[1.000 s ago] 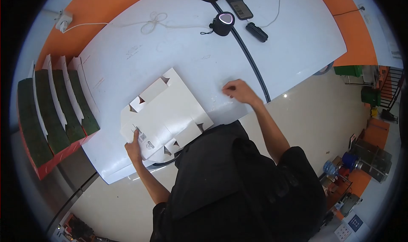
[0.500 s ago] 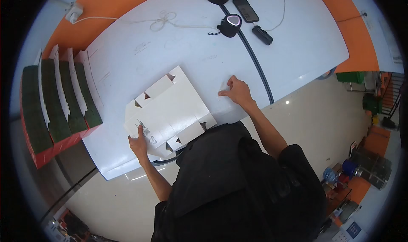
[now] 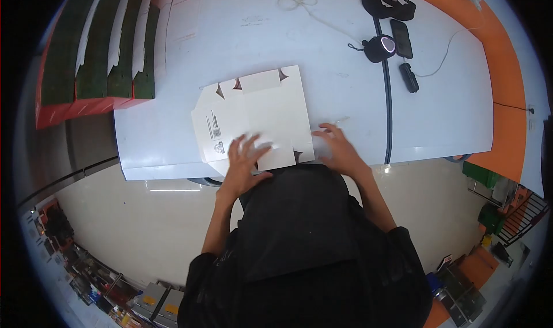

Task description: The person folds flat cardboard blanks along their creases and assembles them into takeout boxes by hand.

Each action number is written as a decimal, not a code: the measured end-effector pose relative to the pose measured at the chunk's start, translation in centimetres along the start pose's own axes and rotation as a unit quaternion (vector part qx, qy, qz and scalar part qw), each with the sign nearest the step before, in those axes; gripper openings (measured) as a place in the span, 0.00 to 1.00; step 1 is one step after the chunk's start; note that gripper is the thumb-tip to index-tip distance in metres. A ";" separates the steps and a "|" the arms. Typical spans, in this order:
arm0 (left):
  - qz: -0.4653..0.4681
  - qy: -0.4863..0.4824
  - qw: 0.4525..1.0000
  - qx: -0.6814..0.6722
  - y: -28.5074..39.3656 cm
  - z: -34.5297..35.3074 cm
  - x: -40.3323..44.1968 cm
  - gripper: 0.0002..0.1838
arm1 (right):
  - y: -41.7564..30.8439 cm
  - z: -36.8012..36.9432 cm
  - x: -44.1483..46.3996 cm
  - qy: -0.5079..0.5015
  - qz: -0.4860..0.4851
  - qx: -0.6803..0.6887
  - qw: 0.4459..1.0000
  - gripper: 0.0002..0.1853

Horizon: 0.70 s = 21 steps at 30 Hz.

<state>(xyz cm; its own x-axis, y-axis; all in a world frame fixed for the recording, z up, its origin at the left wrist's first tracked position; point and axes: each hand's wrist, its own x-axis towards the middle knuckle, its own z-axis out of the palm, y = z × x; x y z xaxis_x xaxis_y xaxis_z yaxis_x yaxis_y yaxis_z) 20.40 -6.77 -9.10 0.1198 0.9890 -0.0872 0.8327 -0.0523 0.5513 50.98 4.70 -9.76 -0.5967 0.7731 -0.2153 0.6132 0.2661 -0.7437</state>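
Observation:
A flat, unfolded white cardboard box [image 3: 259, 106] with notched edges and small printed marks lies on the white table [image 3: 340, 51]. My left hand [image 3: 241, 164] is over its near edge, fingers spread and slightly blurred, holding nothing. Beside the box's right edge is my right hand [image 3: 341, 151], its fingers apart and bent toward the cardboard. A small, faint, clear piece shows near its fingertips, too blurred to make out.
At the left, a red box [image 3: 86, 110] holds tall green-and-white stacks. Across the back right lie a black strap [image 3: 387, 4], a round black device [image 3: 380, 48], a phone [image 3: 401, 38] and a small black case [image 3: 409, 78]. A dark strip [image 3: 386, 103] crosses the table.
The view has turned, and the cardboard now lies straighter before me. My left hand has moved from its left corner to the near edge. My right hand has come closer to its right edge.

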 end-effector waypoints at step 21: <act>-0.211 -0.113 0.865 -0.441 -1.4 -3.3 3.3 0.11 | -4.9 0.1 0.6 0.065 -0.072 0.144 0.985 0.08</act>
<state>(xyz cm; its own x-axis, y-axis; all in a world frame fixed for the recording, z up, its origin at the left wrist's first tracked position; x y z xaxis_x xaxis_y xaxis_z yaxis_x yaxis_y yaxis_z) 17.78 -3.01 -7.42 0.0908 0.8368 -0.5399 0.1034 0.5313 0.8409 47.62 3.83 -6.30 -0.5837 0.8116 -0.0256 0.3440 0.2186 -0.9131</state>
